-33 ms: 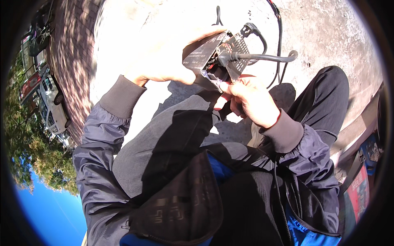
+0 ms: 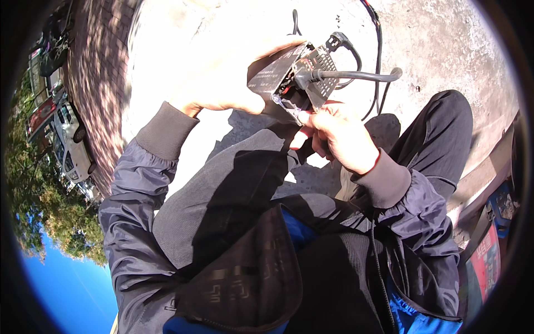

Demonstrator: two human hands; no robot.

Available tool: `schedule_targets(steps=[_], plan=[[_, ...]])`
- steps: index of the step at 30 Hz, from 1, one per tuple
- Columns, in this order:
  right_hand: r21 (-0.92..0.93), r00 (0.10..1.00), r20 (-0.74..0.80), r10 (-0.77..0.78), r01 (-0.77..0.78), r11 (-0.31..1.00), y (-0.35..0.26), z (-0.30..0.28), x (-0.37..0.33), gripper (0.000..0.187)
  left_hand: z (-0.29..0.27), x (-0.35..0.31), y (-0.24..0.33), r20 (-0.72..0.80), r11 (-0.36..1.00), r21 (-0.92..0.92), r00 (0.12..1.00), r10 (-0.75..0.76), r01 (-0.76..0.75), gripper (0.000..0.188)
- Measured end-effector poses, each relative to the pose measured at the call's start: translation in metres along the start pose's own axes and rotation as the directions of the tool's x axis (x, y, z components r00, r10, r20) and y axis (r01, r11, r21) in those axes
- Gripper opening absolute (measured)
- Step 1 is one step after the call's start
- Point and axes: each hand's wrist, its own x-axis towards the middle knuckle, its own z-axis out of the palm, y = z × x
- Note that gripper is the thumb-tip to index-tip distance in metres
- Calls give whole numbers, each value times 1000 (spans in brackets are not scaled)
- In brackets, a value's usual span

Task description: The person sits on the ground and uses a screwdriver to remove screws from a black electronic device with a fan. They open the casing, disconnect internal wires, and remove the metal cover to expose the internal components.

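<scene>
A dark metal box (image 2: 271, 73) with printed pale lettering hangs above my bent knee. Its right end gapes, and a perforated end plate (image 2: 325, 60) stands tilted away from it. Inside the gap, something red and dark wires show in part. A thick grey cable (image 2: 361, 75) runs out to the right from a black fitting at that plate. My left hand (image 2: 214, 83), washed out by sunlight, grips the box from the left, fingers above and thumb below. With fingers closed, my right hand (image 2: 342, 136) pinches the plate's lower corner beside the box's edge; its fingertips are partly hidden.
A black plug (image 2: 337, 40) on a cord sits just beyond the box. Black and red cables (image 2: 378, 33) trail over the sunlit concrete ground (image 2: 439, 44). Brick paving (image 2: 103, 72) and parked cars (image 2: 71, 142) lie at the left. A blue object (image 2: 500, 209) is at the right edge.
</scene>
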Motion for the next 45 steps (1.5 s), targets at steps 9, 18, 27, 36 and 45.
schedule_targets(steps=[9,18,27,36,45], plan=[[-80,991,-74,-112,106,991,-9,5,-3,33,-7,-3,-3,11,977,-129,985,-171,171,110],[58,990,-79,-114,119,991,-20,6,-11,28,7,21,1,52,990,-134,997,53,-46,110],[26,987,-66,-145,147,989,-33,17,-10,48,-4,18,-26,65,818,-568,996,-64,90,107],[53,977,-69,-202,206,977,-38,39,-13,46,-17,12,-37,148,684,-719,989,-25,125,114],[43,973,-85,-213,217,975,-36,35,-13,48,-8,14,-9,78,793,-607,997,7,42,126]])
